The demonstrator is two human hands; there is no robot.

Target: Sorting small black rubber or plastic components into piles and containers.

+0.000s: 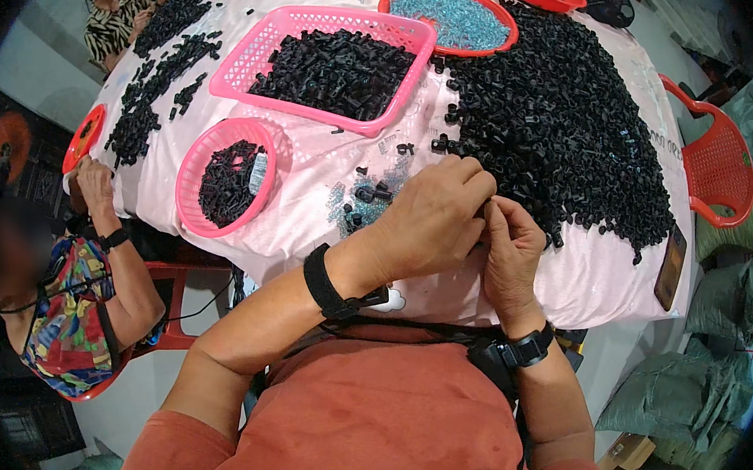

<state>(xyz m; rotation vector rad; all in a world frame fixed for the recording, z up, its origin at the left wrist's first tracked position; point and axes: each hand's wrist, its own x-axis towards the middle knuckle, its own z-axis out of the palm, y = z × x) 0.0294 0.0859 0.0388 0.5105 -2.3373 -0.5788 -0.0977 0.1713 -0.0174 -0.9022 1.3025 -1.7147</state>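
Note:
My left hand (439, 212) and my right hand (514, 245) meet above the near edge of the table, fingertips pinched together. Whatever they hold is too small and too hidden by the fingers to name. Just beyond them spreads a large heap of small black plastic parts (557, 116). Beside my left hand lies a scatter of small clear bluish pieces (343, 205), with a few black parts (371, 192) among them.
A pink rectangular basket (229, 74) of black parts stands behind a round pink basket (191, 185) with thin dark pieces. At the back is a red tray (508, 42) of clear bluish pieces. A phone (671, 268) lies at right; a co-worker (75, 298) sits at left.

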